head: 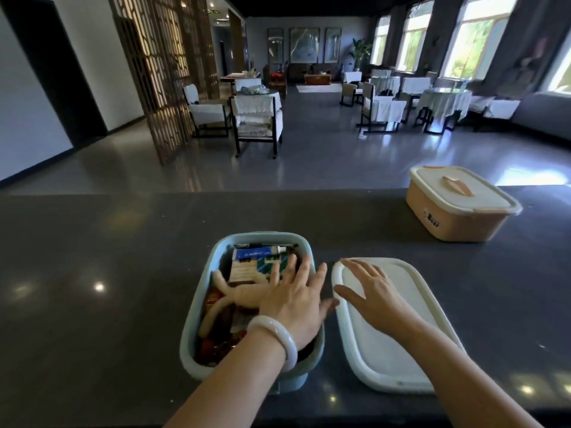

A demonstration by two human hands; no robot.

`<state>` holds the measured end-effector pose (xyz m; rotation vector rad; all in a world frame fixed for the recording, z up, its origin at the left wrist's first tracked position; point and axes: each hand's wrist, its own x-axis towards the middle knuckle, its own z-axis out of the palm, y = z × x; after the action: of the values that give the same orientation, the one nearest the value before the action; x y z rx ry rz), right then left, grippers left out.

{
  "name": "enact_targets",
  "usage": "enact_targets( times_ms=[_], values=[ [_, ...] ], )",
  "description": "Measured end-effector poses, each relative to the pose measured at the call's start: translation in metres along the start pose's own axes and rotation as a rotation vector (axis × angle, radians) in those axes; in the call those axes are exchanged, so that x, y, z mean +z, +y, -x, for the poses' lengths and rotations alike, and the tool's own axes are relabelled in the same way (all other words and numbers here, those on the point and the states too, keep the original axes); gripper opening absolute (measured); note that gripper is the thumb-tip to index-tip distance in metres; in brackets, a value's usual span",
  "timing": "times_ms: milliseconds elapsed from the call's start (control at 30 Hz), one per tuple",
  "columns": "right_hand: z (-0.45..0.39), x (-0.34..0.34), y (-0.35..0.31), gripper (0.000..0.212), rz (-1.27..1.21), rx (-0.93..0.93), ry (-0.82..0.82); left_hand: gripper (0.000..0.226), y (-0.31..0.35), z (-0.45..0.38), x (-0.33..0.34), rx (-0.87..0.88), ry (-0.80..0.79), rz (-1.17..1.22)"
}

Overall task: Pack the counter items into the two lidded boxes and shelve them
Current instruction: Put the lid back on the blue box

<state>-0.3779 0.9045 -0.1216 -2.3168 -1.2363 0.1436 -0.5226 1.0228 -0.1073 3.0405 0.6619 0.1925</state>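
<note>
A pale blue box [197, 319] stands open on the dark counter, filled with small cartons, a cream plush toy [222, 299] and red packets. My left hand [293, 301], with a white bangle on the wrist, lies flat over the box's right side, fingers straight. The box's white lid [411, 344] rests on the counter just to the right. My right hand [374, 296] lies on the lid's near-left part with fingers spread. An orange box [454, 217] with its white lid closed sits at the counter's far right.
The dark counter [108, 288] stretches wide to the left of the blue box. Beyond its far edge lies a dining room with chairs [256, 118] and cloth-covered tables [445, 100], windows on the right.
</note>
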Motion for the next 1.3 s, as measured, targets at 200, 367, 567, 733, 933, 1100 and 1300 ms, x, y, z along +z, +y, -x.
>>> enact_targets(
  times_ms=[200, 367, 567, 733, 933, 1100, 1300],
  values=[
    [0.026, -0.017, 0.066, 0.065, 0.055, 0.193, 0.030, 0.066, 0.077, -0.022, 0.015, 0.008, -0.088, 0.151],
    [0.047, -0.011, 0.116, 0.066, 0.099, 0.379, -0.024, 0.067, 0.116, -0.023, 0.053, -0.102, -0.208, 0.269],
    [0.060, 0.003, 0.157, 0.063, 0.059, 0.494, 0.015, 0.077, 0.109, -0.026, 0.090, -0.295, -0.241, 0.275],
    [0.066, 0.014, 0.174, 0.073, 0.088, 0.678, 0.054, 0.075, 0.099, -0.030, 0.105, -0.409, -0.312, 0.379],
    [0.071, 0.024, 0.170, 0.058, -0.043, 0.667, 0.140, 0.076, 0.101, -0.030, 0.108, -0.392, -0.305, 0.532],
    [0.065, 0.002, 0.160, 0.059, -0.264, 0.702, 0.252, 0.078, 0.113, -0.040, 0.089, -0.407, -0.232, 0.680],
    [0.050, -0.057, 0.130, 0.047, -0.386, 0.710, 0.407, 0.076, 0.117, -0.060, 0.037, -0.305, -0.038, 0.706]
  ],
)
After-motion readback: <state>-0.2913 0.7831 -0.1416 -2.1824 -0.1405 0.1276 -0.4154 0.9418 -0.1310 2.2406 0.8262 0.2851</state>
